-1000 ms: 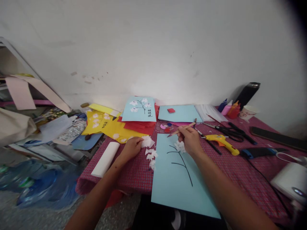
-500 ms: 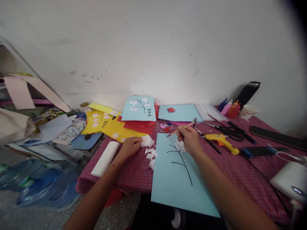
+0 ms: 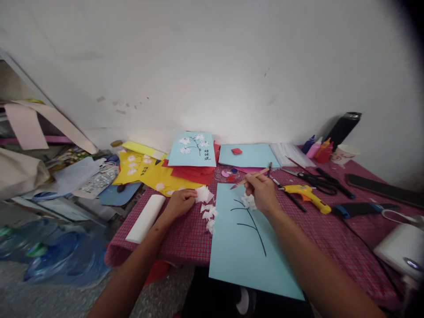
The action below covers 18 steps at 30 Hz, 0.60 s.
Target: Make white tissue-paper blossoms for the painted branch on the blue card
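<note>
My right hand [image 3: 262, 192] is closed around a paintbrush [image 3: 241, 181], whose tip points left over the top edge of a light blue sheet [image 3: 232, 256]. Black branch lines [image 3: 257, 230] run down this sheet, and a crumpled white paper piece [image 3: 248, 202] lies on it, partly behind the right hand. My left hand [image 3: 181, 203] rests on the table with its fingers pinched on the edge of a white tissue piece [image 3: 204, 194]. Two more crumpled tissue pieces [image 3: 209, 213] lie just below it. A round palette [image 3: 228, 175] with pink, blue and red paint sits above the sheet.
A white folded paper roll [image 3: 145, 219] lies left. Finished flower pictures [image 3: 192, 150] and yellow sheets [image 3: 159, 176] are behind. To the right are a yellow glue gun [image 3: 308, 195], scissors [image 3: 314, 181], paint bottles [image 3: 314, 149], a black flask [image 3: 344, 128] and a paper cup [image 3: 344, 153].
</note>
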Tool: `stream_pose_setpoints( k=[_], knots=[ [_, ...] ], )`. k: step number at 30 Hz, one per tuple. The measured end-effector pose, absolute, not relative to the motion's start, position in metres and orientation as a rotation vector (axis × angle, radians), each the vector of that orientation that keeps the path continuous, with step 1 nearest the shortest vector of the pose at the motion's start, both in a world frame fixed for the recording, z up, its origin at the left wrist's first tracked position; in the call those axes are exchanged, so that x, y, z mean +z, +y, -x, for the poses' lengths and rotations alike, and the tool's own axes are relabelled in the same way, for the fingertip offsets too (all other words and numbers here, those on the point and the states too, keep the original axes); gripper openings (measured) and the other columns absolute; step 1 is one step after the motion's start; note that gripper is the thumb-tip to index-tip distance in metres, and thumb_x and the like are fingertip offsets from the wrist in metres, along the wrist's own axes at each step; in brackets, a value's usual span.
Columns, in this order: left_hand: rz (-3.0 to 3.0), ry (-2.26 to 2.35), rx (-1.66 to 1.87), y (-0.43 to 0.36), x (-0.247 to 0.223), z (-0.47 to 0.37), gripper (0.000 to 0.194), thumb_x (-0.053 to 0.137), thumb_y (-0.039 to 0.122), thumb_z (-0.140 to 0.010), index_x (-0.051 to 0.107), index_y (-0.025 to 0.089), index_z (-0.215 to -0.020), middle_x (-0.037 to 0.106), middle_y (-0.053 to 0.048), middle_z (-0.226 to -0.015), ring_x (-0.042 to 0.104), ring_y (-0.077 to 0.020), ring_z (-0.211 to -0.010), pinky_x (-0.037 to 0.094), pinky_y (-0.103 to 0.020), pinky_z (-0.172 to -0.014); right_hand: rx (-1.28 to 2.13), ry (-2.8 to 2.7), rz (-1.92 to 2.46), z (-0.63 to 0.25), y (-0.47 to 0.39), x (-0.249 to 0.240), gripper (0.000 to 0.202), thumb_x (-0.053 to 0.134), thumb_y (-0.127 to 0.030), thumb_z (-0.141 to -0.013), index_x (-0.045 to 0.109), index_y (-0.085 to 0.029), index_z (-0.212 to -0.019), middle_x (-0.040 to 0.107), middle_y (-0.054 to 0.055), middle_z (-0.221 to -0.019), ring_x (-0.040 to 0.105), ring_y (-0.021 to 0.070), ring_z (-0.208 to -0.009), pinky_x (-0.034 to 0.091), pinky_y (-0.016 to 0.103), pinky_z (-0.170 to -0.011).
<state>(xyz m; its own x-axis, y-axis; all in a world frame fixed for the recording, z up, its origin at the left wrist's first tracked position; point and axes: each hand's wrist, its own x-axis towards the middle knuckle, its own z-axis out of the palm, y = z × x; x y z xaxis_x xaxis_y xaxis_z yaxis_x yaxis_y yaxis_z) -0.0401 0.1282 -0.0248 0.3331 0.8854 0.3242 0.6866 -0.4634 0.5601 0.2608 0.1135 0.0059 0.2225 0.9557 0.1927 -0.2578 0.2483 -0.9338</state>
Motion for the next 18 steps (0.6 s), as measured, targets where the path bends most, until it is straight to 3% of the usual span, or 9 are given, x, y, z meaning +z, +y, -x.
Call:
stream_pose_setpoints(
  k=[5,11,15,18],
  knots=[
    [-2.305,1.423,0.852,0.127,-0.024,0.041,0.030,0.049,0.013,-0.074,0.076,0.021,-0.087,0.073,-0.002,-0.104,0.065,-0.0173,-0.100,0.048,-0.031,-0.096,1.025,-0.969,0.934,-0.262,0.114,0.004,0.022,0.067,-0.035,-0.078,0.061,-0.016,-0.070,0.057,-0.002,-0.058,0.045,0.0067,-0.040,0.034,0.020,-0.038],
    [-2.354,1.429,0.838,0.126,-0.017,0.035,0.034,0.048,0.015,-0.079,0.069,0.021,-0.105,0.070,-0.004,-0.106,0.064,-0.0191,-0.097,0.049,-0.033,-0.091,1.026,-0.976,0.946,-0.261,0.113,0.004,0.023,0.067,-0.036,-0.078,0.060,-0.017,-0.069,0.057,-0.003,-0.058,0.045,0.0069,-0.041,0.034,0.021,-0.039],
    [-2.521,1.338,0.821,0.133,-0.016,0.026,0.050,0.046,0.007,-0.076,0.060,0.017,-0.123,0.060,-0.009,-0.126,0.054,-0.0213,-0.117,0.040,-0.039,-0.104,1.020,-0.988,0.959,-0.260,0.112,0.005,0.026,0.068,-0.039,-0.077,0.059,-0.017,-0.068,0.057,-0.003,-0.058,0.044,0.0071,-0.040,0.034,0.021,-0.039],
    [-2.654,1.234,0.748,0.140,-0.017,0.021,0.058,0.045,0.002,-0.071,0.058,0.017,-0.125,0.058,-0.009,-0.129,0.045,-0.0228,-0.127,0.036,-0.043,-0.108,1.011,-0.998,0.965,-0.261,0.112,0.005,0.026,0.068,-0.039,-0.077,0.059,-0.017,-0.068,0.057,-0.002,-0.058,0.045,0.0070,-0.040,0.034,0.021,-0.039]
  ],
)
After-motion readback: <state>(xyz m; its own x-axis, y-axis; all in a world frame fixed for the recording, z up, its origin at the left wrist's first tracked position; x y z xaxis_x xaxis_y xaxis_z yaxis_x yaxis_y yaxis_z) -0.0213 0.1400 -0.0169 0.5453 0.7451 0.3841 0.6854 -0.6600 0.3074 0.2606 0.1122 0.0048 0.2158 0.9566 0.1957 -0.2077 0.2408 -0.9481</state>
